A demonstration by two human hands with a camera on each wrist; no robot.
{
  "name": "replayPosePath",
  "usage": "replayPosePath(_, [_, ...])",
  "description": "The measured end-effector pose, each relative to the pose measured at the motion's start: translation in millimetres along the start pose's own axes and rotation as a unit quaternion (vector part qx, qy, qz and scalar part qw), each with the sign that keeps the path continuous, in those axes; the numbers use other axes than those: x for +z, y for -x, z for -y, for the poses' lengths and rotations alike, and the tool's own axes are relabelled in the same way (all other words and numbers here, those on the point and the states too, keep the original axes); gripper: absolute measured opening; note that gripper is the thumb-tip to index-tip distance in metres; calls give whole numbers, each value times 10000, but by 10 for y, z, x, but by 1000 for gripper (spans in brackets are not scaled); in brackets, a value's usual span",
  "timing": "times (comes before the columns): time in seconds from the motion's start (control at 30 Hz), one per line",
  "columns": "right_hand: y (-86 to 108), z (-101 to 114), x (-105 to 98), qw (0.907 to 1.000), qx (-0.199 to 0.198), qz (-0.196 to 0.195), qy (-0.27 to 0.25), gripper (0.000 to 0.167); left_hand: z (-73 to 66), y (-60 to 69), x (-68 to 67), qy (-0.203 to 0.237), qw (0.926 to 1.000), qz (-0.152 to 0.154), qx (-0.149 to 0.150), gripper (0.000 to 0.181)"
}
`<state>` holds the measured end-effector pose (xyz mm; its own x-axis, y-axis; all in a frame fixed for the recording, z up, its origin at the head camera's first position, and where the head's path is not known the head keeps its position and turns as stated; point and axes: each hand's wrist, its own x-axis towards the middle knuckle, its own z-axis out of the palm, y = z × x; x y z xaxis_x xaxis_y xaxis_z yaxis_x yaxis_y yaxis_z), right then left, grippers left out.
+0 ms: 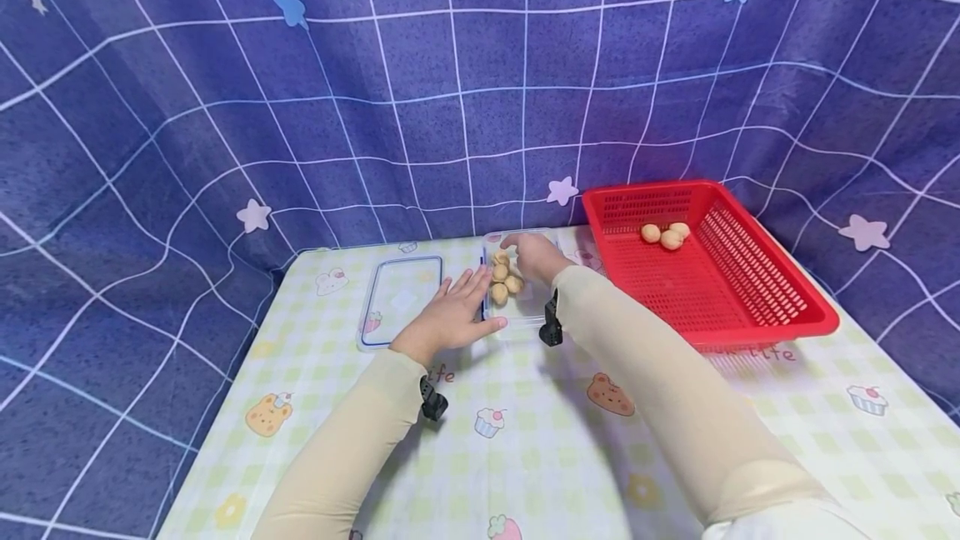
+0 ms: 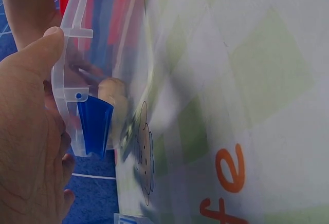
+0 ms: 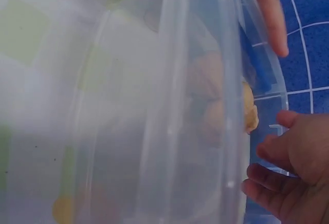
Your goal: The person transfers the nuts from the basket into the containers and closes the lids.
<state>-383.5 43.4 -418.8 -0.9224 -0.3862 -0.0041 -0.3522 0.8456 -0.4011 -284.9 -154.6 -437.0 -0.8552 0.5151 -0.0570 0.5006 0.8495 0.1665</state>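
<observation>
A clear plastic box (image 1: 534, 319) holds several small round tan pieces (image 1: 500, 273), gathered along its left side. My left hand (image 1: 450, 319) rests at the box's left edge, fingers extended; in the left wrist view its thumb touches the rim beside a blue side clip (image 2: 95, 126). Over the far part of the box is my right hand (image 1: 538, 257), above the tan pieces. The right wrist view shows its fingers (image 3: 272, 196) slightly bent and apart with nothing visible between them. Box walls blur the pieces there.
A clear lid with a blue rim (image 1: 405, 260) lies flat left of the box. To the right stands a red slotted basket (image 1: 780, 332) with several more tan pieces (image 1: 671, 239) at its far end. A blue curtain (image 1: 495, 123) hangs behind the patterned tablecloth (image 1: 540, 457).
</observation>
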Motion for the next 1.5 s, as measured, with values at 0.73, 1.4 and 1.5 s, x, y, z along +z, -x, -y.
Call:
replayPosePath(0.73, [-206,-61,222,9988,-269,-353,197,30,2,10,3,21,10000,-48,11,96])
replayPosePath(1.4, [-113,-69,125,9988,403,-244,130,20,-16,15,-5,37,10000,17,-50,93])
replayPosePath(1.5, [-99,-58,123,9988,399,-202,178,20,-14,18,-3,14,10000,-14,-23,93])
